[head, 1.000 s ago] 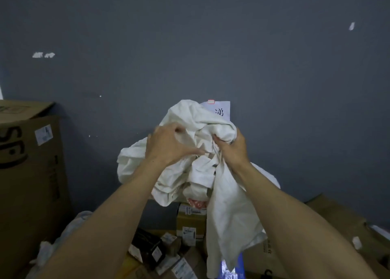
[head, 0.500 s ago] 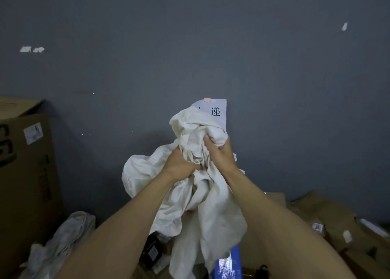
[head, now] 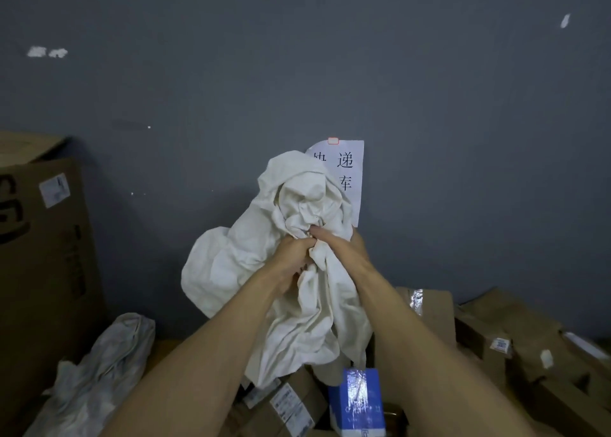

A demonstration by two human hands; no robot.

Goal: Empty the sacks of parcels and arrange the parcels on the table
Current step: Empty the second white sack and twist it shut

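Fingers (head: 298, 245) of left hand (head: 288, 258) and right hand (head: 345, 248) clamped on the white sack (head: 291, 192), closer together than before

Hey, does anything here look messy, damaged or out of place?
Yes. The parcels below the bunched white sack lie heaped at odd angles, not arranged. A second sack lies crumpled at lower left, and the blue box wears wrinkled tape.

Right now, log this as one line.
left hand and right hand: grip bunched white sack | parcels: heaped below | grey sack: lying left
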